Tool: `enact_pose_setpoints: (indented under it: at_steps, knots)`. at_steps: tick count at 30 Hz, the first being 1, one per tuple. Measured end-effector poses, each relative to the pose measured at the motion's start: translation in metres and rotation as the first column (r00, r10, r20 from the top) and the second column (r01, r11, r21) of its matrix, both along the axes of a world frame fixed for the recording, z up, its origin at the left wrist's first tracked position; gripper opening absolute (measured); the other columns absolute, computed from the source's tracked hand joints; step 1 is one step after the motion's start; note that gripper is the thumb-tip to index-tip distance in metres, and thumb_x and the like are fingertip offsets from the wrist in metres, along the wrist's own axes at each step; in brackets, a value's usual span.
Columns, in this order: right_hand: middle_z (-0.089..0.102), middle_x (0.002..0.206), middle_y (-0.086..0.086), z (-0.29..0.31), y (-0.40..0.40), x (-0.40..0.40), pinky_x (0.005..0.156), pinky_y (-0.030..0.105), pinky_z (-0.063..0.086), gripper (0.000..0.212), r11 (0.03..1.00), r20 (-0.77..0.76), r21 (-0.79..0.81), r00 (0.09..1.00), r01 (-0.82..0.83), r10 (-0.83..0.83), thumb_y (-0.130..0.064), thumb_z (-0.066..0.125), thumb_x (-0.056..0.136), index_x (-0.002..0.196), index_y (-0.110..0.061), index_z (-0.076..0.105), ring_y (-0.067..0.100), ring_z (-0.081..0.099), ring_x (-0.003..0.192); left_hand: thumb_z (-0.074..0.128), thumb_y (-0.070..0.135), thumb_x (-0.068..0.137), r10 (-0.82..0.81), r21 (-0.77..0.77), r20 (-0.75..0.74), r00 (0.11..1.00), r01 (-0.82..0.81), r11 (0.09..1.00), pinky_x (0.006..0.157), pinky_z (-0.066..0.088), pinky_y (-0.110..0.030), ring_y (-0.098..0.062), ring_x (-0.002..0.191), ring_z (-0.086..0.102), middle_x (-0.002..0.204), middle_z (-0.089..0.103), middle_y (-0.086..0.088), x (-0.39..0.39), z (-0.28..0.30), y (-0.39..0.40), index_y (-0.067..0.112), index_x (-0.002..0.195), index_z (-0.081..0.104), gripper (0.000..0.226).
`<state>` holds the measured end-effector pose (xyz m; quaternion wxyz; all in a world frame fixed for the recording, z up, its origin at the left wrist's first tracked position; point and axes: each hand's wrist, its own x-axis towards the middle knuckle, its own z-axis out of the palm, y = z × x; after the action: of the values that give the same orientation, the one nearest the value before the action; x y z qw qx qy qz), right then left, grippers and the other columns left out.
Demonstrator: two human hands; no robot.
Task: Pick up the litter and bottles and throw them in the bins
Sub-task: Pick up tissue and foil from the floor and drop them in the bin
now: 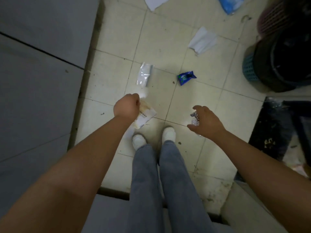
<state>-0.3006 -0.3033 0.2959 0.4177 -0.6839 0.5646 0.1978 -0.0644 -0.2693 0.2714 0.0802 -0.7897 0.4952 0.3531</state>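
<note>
My left hand (126,105) is closed on a white and tan paper wrapper (145,117) that hangs below the fist. My right hand (207,121) curls around a crumpled clear plastic bottle (195,118). On the tiled floor ahead lie a clear plastic bag (144,74), a small blue snack wrapper (186,77) and a white paper sheet (202,40). Farther off, another white sheet (155,2) and a blue plastic bag (230,4) sit at the top edge. A blue basket bin with a black liner (276,64) stands at the right.
A pink basket (272,17) stands behind the blue bin. Grey cabinet fronts (38,81) run along the left. A dark dirty mat (276,128) lies at the right. My white shoes (168,133) stand on the tiles between both hands.
</note>
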Motion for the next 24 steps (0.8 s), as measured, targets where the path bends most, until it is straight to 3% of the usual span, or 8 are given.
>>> enact_pose_setpoints:
  at_steps: [4,7,9,14,18,24]
  knots:
    - [0.044,0.136,0.020,0.036,-0.030,-0.046,0.099,0.036,0.041,0.071,0.991,-0.001,-0.086,0.995,0.098,-0.098,-0.019,0.071,0.081,0.139,-0.004,0.032,0.033,0.045,0.123,0.042,0.010,0.099,-0.167,-0.072,-0.003,0.986,0.167,0.983,0.064,0.034,-0.025,-0.030,0.083,0.058,0.086,0.047,-0.006,-0.067,0.046,-0.055,0.002,0.103,0.061,0.022]
    - [0.044,0.135,0.020,0.046,-0.068,-0.091,0.099,0.040,0.042,0.068,0.982,-0.036,-0.155,0.993,0.108,-0.115,-0.020,0.068,0.083,0.138,-0.005,0.032,0.034,0.044,0.122,0.041,0.009,0.098,-0.293,-0.122,0.011,0.956,0.292,0.949,0.064,0.042,-0.031,-0.029,0.090,0.060,0.097,0.060,-0.013,-0.130,0.068,-0.105,0.001,0.105,0.062,0.023]
    - [0.044,0.135,0.019,0.049,-0.100,-0.127,0.099,0.041,0.042,0.063,0.970,-0.073,-0.207,0.986,0.130,-0.148,-0.021,0.066,0.084,0.136,-0.005,0.034,0.034,0.044,0.121,0.042,0.007,0.097,-0.369,-0.151,0.022,0.929,0.368,0.917,0.074,0.048,-0.035,-0.030,0.102,0.059,0.109,0.063,-0.017,-0.179,0.074,-0.142,0.000,0.107,0.062,0.024]
    - [0.035,0.138,0.018,0.045,-0.185,-0.236,0.103,0.037,0.039,0.062,0.928,-0.111,-0.281,0.952,0.244,-0.284,-0.024,0.064,0.086,0.136,-0.006,0.032,0.031,0.038,0.124,0.045,0.004,0.095,-0.494,-0.197,0.091,0.864,0.502,0.842,0.069,0.043,-0.034,-0.030,0.105,0.056,0.109,0.064,-0.015,-0.313,0.069,-0.248,0.002,0.106,0.063,0.021]
    - [0.031,0.141,0.018,0.038,-0.237,-0.328,0.106,0.037,0.037,0.069,0.902,-0.127,-0.281,0.919,0.327,-0.373,-0.026,0.063,0.087,0.141,-0.007,0.024,0.031,0.034,0.127,0.045,0.008,0.097,-0.491,-0.218,0.055,0.869,0.491,0.844,0.079,0.049,-0.034,-0.029,0.106,0.057,0.112,0.063,-0.015,-0.416,0.056,-0.317,0.003,0.108,0.063,0.022]
    - [0.032,0.143,0.021,0.008,-0.303,-0.408,0.105,0.041,0.039,0.083,0.864,-0.069,-0.305,0.896,0.400,-0.439,-0.022,0.069,0.083,0.145,-0.005,0.018,0.034,0.037,0.127,0.047,0.014,0.097,-0.333,-0.217,-0.061,0.941,0.313,0.925,0.083,0.051,-0.036,-0.031,0.110,0.057,0.118,0.063,-0.015,-0.513,0.024,-0.382,0.005,0.115,0.059,0.023]
